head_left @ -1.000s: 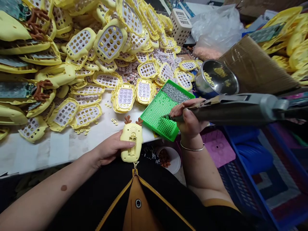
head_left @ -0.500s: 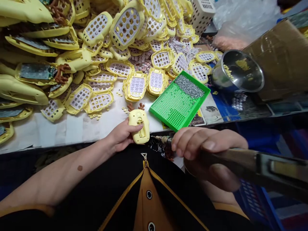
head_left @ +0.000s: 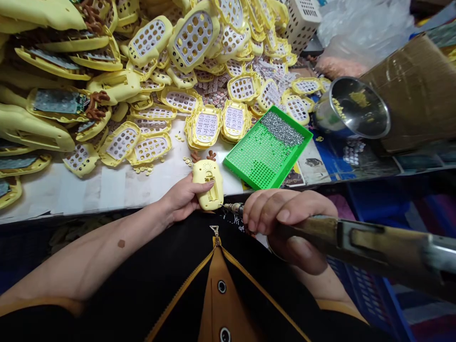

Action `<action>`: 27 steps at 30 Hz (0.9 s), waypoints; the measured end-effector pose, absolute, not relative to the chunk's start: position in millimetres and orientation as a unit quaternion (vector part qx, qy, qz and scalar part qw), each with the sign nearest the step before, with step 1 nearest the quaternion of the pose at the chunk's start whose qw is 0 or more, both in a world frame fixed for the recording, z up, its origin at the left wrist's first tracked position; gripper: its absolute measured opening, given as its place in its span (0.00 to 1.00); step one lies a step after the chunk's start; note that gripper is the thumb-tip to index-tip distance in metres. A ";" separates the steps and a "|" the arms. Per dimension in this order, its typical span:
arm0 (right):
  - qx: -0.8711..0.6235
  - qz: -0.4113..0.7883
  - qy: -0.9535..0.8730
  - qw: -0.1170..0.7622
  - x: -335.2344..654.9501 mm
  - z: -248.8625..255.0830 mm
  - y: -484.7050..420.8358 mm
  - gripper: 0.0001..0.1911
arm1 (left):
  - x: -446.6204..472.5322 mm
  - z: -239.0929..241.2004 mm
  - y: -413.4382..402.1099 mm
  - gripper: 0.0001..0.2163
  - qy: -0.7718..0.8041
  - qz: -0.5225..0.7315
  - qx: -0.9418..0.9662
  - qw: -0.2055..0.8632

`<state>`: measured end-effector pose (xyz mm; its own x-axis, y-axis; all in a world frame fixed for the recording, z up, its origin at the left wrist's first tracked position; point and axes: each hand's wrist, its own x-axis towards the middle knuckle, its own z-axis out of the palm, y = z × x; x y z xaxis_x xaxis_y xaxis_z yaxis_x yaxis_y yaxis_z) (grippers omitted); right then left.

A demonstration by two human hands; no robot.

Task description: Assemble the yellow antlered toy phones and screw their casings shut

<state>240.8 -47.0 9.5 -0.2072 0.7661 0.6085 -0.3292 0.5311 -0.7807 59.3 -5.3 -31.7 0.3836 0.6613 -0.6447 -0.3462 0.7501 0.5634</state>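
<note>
My left hand (head_left: 183, 198) grips a yellow deer-shaped toy phone (head_left: 208, 183) with brown antlers, back side up, at the near edge of the table. My right hand (head_left: 287, 216) is closed round a powered screwdriver (head_left: 356, 244), whose bit (head_left: 231, 207) points left and sits just below the toy's lower right corner. A green screw tray (head_left: 269, 147) with a heap of small screws at its far end lies right of the toy.
Many yellow keypad shells (head_left: 206, 128) and larger yellow housings with circuit boards (head_left: 57, 102) cover the table. A steel bowl (head_left: 351, 109) lies tipped beside a cardboard box (head_left: 416, 85). A white perforated basket (head_left: 302, 19) and plastic bag stand behind. Blue crates (head_left: 377, 294) sit below right.
My right hand has brought the screwdriver from the green tray down to the toy's lower edge. The left hand kept its hold on the toy. My head shifted, so the view moved.
</note>
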 end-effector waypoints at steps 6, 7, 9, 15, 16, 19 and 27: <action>-0.194 0.457 -0.641 0.586 246.8 13.0 -45.4 0.14 | 56.9 -35.7 -2.7 0.21 0.452 0.301 0.167 0.823; -0.193 0.456 -0.642 0.586 247.6 12.9 -44.8 0.14 | 56.9 -35.9 -2.5 0.21 0.452 0.300 0.167 0.823; -0.196 0.456 -0.641 0.586 248.0 11.6 -43.5 0.13 | 57.1 -35.6 -2.1 0.19 0.453 0.297 0.167 0.824; -0.180 0.460 -0.624 0.605 238.1 2.8 -39.9 0.12 | 59.5 -33.6 -2.5 0.21 0.462 0.294 0.180 0.817; -0.180 0.463 -0.623 0.604 235.9 1.9 -39.2 0.10 | 60.0 -33.5 -2.7 0.22 0.462 0.293 0.183 0.817; -0.174 0.475 -0.635 0.584 231.1 0.2 -37.2 0.07 | 61.4 -32.5 -3.2 0.24 0.470 0.287 0.193 0.812; -0.169 0.486 -0.629 0.583 231.1 3.9 -37.7 0.04 | 61.6 -30.6 -2.6 0.24 0.488 0.275 0.202 0.803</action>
